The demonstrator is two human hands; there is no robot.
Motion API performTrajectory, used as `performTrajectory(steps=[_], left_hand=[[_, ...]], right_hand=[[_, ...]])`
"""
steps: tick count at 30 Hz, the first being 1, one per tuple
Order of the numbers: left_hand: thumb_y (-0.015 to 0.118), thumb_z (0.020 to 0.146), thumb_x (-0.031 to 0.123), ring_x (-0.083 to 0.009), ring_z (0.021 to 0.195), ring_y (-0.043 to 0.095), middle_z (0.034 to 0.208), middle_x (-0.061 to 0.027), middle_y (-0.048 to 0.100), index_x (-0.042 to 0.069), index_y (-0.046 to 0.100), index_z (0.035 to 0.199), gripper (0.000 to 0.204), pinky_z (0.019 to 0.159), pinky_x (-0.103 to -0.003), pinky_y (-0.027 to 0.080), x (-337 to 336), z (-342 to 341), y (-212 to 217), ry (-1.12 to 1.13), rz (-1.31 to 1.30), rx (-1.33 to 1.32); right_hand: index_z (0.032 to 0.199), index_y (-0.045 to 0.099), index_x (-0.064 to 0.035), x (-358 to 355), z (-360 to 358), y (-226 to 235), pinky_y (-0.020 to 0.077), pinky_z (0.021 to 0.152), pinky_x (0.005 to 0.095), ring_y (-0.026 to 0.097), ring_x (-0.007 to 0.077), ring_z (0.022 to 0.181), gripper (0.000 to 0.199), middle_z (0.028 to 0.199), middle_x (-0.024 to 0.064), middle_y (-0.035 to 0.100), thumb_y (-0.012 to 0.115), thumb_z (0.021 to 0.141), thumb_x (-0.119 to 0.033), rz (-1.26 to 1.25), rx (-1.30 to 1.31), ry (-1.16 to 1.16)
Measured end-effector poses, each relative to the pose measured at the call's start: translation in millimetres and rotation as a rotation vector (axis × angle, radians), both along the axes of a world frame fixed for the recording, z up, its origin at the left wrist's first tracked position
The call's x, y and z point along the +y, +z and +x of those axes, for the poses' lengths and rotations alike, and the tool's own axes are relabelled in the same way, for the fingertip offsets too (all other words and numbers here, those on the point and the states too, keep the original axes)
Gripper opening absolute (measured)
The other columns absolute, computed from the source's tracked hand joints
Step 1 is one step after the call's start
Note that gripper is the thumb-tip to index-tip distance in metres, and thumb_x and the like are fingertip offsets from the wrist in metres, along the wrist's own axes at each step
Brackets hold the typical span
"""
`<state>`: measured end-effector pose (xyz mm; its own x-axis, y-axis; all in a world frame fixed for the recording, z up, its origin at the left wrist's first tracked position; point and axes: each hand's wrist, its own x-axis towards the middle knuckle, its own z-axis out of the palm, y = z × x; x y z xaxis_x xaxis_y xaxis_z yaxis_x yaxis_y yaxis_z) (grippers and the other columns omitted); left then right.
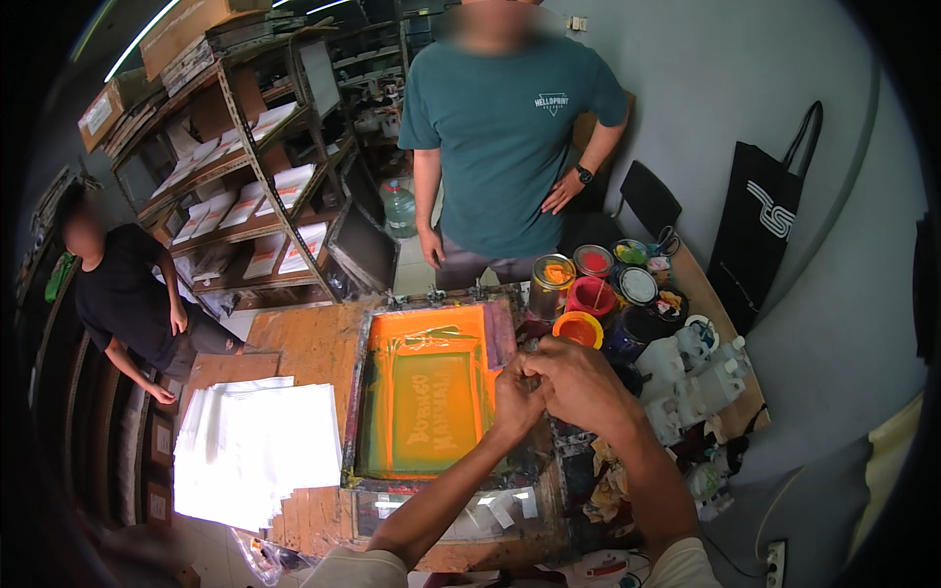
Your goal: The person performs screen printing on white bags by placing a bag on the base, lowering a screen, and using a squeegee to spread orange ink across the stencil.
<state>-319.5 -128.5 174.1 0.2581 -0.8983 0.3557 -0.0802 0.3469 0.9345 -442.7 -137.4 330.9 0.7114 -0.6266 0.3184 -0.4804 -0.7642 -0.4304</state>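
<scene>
My left hand (517, 392) and my right hand (580, 380) meet above the right edge of a screen-printing frame (359, 416). Both are closed, fingers bent against each other; whatever they may hold is hidden between them. Orange ink (446, 323) coats the upper part and sides of the mesh, and pale lettering shows on the greenish-yellow middle. A purple strip (500, 335) lies along the frame's upper right side. Just beyond my right hand stands a yellow-rimmed tub of orange ink (578, 331), with a red tub (591, 294) behind it.
White sheets (257, 456) lie stacked left of the frame on the wooden table (294, 338). Several ink cans and white plastic bottles (720, 377) crowd the right side. One person (515, 147) stands across the table, another (127, 284) at far left beside shelves (245, 147).
</scene>
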Motion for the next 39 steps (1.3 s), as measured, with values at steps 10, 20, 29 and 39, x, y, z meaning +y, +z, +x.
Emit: performTrajectory(steps=[10, 20, 29, 39], left_hand=[[0.072, 0.087, 0.003, -0.0133, 0.091, 0.063, 0.097, -0.0087, 0.069, -0.002, 0.063, 0.104, 0.020, 0.082, -0.031, 0.053, 10, -15, 13, -0.027, 0.003, 0.064], [0.081, 0.086, 0.018, -0.0234, 0.120, 0.064, 0.134, -0.0114, 0.065, 0.001, 0.064, 0.119, 0.041, 0.106, -0.038, 0.047, 46, 53, 129, -0.078, 0.026, -0.427], [0.085, 0.082, 0.015, -0.0164, 0.105, 0.066, 0.109, -0.0071, 0.071, 0.001, 0.066, 0.109, 0.035, 0.094, -0.032, 0.051, 61, 57, 161, -0.092, 0.108, -0.502], [0.080, 0.087, 0.008, -0.0164, 0.104, 0.066, 0.106, -0.0092, 0.070, 0.000, 0.063, 0.102, 0.024, 0.096, -0.033, 0.051, 60, 52, 157, -0.042, 0.210, -0.379]], right_hand=[[0.108, 0.066, -0.0012, 6, -7, -12, 0.0539, 0.080, 0.0374, 0.066, 0.0303, 0.092, 0.037, 0.099, 0.0123, 0.063, 0.068, 0.072, 0.008, 0.046, -0.152, 0.009], [0.140, 0.044, -0.0119, 60, 47, -129, 0.0541, 0.094, 0.0370, 0.056, 0.0188, 0.116, 0.068, 0.129, 0.0085, 0.050, 0.066, 0.081, 0.014, 1.242, -1.807, 0.198], [0.120, 0.060, -0.0099, 51, 100, -136, 0.0526, 0.100, 0.0367, 0.063, 0.0215, 0.111, 0.038, 0.113, 0.0075, 0.062, 0.067, 0.086, 0.006, 1.703, -2.056, 0.526], [0.120, 0.062, -0.0045, 69, 111, -107, 0.0509, 0.093, 0.0275, 0.061, 0.0101, 0.107, 0.032, 0.117, 0.0024, 0.060, 0.068, 0.090, 0.005, 0.514, -1.625, -0.202]])
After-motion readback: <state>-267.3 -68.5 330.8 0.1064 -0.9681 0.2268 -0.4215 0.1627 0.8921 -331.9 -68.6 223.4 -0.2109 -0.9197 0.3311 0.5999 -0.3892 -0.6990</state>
